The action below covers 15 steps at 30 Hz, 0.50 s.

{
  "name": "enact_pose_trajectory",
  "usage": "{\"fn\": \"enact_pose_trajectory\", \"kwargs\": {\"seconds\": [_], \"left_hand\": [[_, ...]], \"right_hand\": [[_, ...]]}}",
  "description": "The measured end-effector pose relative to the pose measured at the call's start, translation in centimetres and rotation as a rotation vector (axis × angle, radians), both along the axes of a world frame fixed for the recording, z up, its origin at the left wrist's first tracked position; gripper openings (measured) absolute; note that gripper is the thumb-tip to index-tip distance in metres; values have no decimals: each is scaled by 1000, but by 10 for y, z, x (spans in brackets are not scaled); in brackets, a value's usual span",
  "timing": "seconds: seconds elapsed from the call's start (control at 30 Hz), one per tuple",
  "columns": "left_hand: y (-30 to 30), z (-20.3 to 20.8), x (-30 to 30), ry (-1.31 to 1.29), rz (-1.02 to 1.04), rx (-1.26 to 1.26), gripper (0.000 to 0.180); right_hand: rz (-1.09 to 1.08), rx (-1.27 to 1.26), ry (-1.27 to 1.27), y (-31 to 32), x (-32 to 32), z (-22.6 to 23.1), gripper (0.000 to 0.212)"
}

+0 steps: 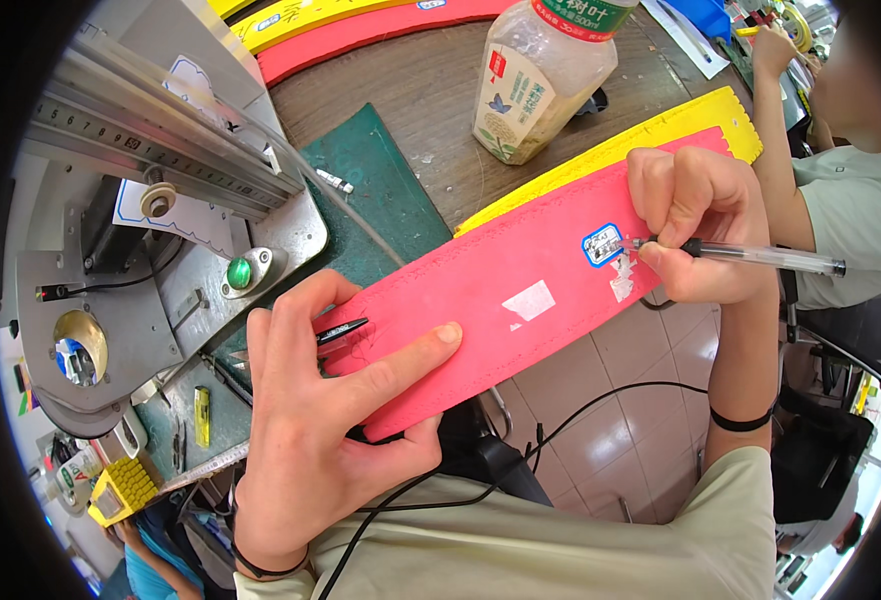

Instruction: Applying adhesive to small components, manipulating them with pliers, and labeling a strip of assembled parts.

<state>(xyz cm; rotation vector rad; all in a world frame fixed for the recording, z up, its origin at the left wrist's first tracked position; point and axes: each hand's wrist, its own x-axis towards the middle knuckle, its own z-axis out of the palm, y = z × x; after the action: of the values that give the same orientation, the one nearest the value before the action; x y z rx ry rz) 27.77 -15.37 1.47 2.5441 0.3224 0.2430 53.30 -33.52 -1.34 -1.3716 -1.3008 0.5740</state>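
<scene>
A long pink foam-like strip (pixel 410 330) with rough edges is tilted across the middle. My left hand (pixel 330 420) grips its left end, thumb pressed flat on the face. Beside those fingers sticks out a black pointed piece that looks like a pen cap (pixel 345 330). In my right hand (pixel 705 215) is a clear-barrelled pen (pixel 775 257), pinched near its tip. That tip meets a small blue-bordered label (pixel 602 245) with dark marks on it. Torn white paper patches (pixel 530 304) stick to the pink face. Behind it lies a yellow strip (pixel 570 187).
A plastic bottle (pixel 535 90) stands on the wooden table (pixel 400 80). At left is a metal machine with a ruler scale (pixel 145 145) and green button (pixel 239 273), beside a green mat (pixel 370 180). Black cables (pixel 610 400) hang below. A co-worker (pixel 850 190) sits at right.
</scene>
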Motion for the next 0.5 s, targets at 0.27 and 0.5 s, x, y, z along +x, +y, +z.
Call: {"fn": "enact_pose_trajectory", "kwargs": {"seconds": [0.27, 0.5], "left_hand": [[-1, -1, -1, 5, 4, 5, 60], [-2, 0, -1, 9, 6, 8, 60]], "right_hand": [[-4, 14, -13, 0, -2, -1, 30], [28, 5, 2, 0, 0, 1, 29]]}}
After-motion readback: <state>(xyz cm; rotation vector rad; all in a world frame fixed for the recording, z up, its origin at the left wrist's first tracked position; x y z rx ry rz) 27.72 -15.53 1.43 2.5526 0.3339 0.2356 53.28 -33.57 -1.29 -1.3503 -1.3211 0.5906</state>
